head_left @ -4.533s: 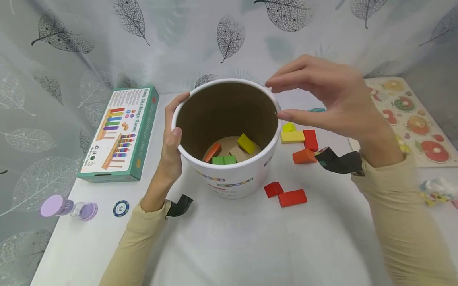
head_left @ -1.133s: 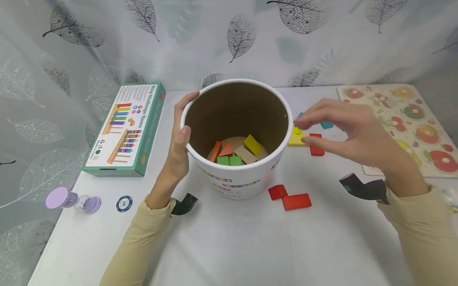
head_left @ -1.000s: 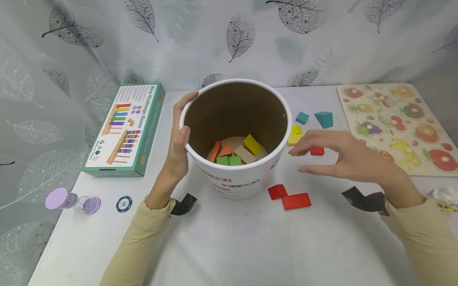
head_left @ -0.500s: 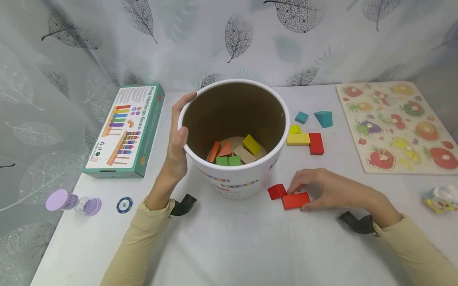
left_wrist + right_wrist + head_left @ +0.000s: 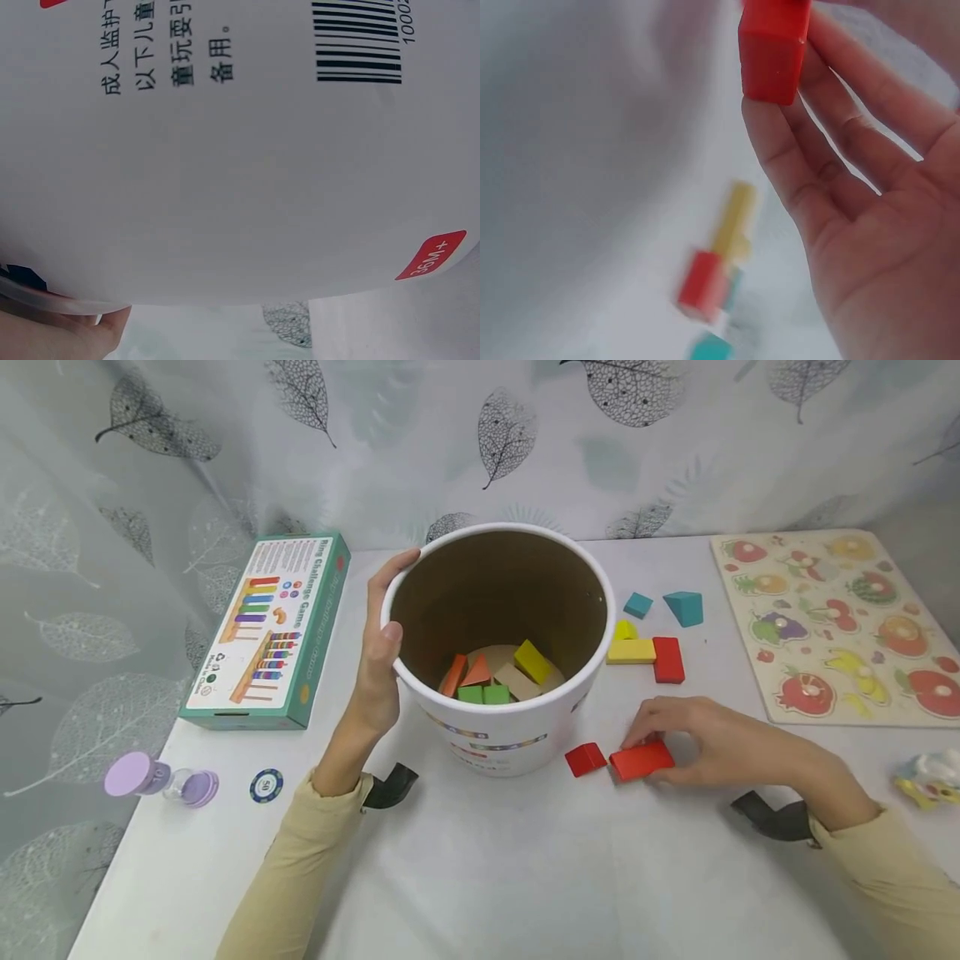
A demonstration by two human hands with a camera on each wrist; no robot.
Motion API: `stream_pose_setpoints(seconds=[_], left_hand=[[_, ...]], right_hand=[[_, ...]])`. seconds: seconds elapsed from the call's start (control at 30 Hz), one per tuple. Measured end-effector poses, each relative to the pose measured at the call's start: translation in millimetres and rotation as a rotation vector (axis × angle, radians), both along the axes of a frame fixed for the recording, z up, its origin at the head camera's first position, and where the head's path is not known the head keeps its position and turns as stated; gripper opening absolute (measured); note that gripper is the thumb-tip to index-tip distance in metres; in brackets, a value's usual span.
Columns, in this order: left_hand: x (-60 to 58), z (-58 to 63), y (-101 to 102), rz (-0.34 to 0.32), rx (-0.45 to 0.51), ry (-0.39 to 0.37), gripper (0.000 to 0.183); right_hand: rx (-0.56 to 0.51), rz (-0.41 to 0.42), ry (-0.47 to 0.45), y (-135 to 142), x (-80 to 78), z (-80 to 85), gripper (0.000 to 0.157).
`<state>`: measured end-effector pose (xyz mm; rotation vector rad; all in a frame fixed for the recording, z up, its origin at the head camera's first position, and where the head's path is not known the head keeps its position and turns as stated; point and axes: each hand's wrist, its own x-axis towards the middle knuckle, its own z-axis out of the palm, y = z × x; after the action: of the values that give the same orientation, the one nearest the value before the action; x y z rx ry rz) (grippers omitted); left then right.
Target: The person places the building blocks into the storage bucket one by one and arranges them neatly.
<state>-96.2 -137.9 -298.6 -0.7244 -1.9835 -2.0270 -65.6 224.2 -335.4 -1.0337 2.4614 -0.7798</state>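
My left hand (image 5: 375, 672) grips the rim of a tall white bucket (image 5: 487, 743) on its left side, thumb over the edge. Inside the bucket lie green blocks (image 5: 483, 694), a yellow block (image 5: 532, 662), a plain wood block (image 5: 517, 680) and orange blocks (image 5: 477, 671). To the right of the bucket, my right hand (image 5: 705, 743) pinches a red rectangular block (image 5: 642, 762) between thumb and fingers. In the right wrist view the red block (image 5: 772, 56) sits at the fingertips. A smaller red block (image 5: 585, 759) lies just left of it. The left wrist view is mostly filled by the bucket's printed wall (image 5: 225, 180).
Behind the right hand lie a red block (image 5: 668, 660), yellow blocks (image 5: 630, 651) and teal blocks (image 5: 683, 608). A fruit puzzle board (image 5: 840, 627) and a small figurine (image 5: 930, 778) are at right. A game box (image 5: 262, 635), an hourglass (image 5: 161, 779) and a poker chip (image 5: 266, 785) are at left.
My right hand has come down from beside the rim to the table and pinched the red rectangular block, shifting it off the smaller one. An orange triangular block now shows inside the bucket.
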Motion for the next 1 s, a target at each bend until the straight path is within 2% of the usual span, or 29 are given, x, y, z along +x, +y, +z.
stream_pose_setpoints(seconds=[0.13, 0.27, 0.37, 0.47, 0.57, 0.63, 0.73, 0.87, 1.0], left_hand=[[-0.5, 0.5, 0.6, 0.007, -0.010, 0.000, 0.089], [-1.0, 0.6, 0.9, 0.009, -0.014, 0.008, 0.090], [-1.1, 0.3, 0.6, 0.014, -0.017, 0.013, 0.091], [-0.9, -0.6, -0.3, 0.013, -0.016, 0.015, 0.090], [-0.6, -0.8, -1.5, 0.006, -0.007, 0.019, 0.089], [-0.4, -0.9, -2.1, -0.001, 0.002, 0.019, 0.088], [-0.4, -0.8, -2.0, -0.018, 0.014, 0.015, 0.087], [-0.5, -0.7, -1.0, -0.021, 0.011, 0.011, 0.087], [-0.4, 0.2, -0.4, -0.009, -0.001, 0.013, 0.088]], right_hand=[[-0.048, -0.052, 0.133, 15.0, -7.3, 25.1, 0.050], [-0.101, -0.103, 0.333, 23.6, -16.5, 59.6, 0.063], [-0.166, -0.130, 0.495, 24.0, -26.8, 85.4, 0.056], [-0.276, -0.115, 0.609, 14.4, -37.8, 109.4, 0.056], [-0.351, -0.102, 0.670, -8.8, -42.4, 129.8, 0.058], [-0.389, -0.090, 0.680, -29.3, -42.6, 140.2, 0.061], [-0.390, -0.068, 0.668, -55.5, -41.5, 148.2, 0.061], [-0.464, -0.031, 0.587, -76.6, -43.9, 146.0, 0.054], [-0.550, -0.002, 0.538, -83.3, -49.0, 140.0, 0.051]])
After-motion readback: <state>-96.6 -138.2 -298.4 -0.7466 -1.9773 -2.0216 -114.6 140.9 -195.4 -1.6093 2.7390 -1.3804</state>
